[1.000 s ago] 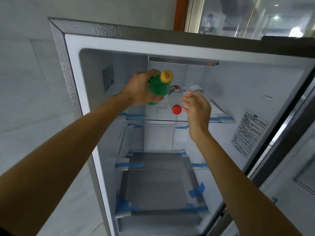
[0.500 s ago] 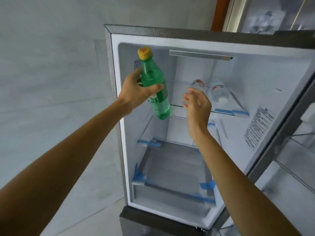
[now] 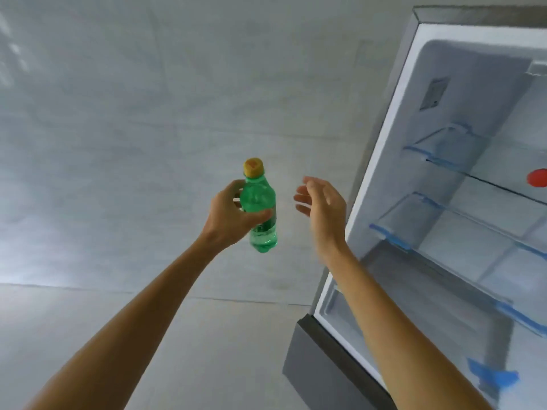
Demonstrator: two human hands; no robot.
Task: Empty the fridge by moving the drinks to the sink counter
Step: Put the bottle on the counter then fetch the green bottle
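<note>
We find the fridge (image 3: 461, 202) open at the right of the view, well to the right of both hands. Its upper shelf (image 3: 444, 149) carries a red cap (image 3: 537, 178) at the far right edge of the frame; the bottle under that cap is cut off and we cannot describe it. The second shelf (image 3: 438, 220) shows nothing on its visible portion. Blue tape strips (image 3: 492, 375) mark the shelf edges and the lower interior. The fridge's inner left wall bears a small grey vent panel (image 3: 433, 94).

Behind the hands we note only a pale grey tiled wall (image 3: 133, 113). Nothing stands between the two hands.

The left hand (image 3: 228, 217) is closed around the green bottle (image 3: 260, 208), thumb across the front of the body and fingers (image 3: 236, 187) wrapped behind it. The bottle is upright, slightly tilted, its yellow cap (image 3: 253, 167) above the grip and its base projecting below the hand. The bottle is outside the fridge, to the left of the cabinet edge.

The right hand (image 3: 324, 207) holds nothing: its palm faces the bottle, its fingers are spread and lightly curled. It sits just right of the bottle, apart from it, between the bottle and the fridge.
</note>
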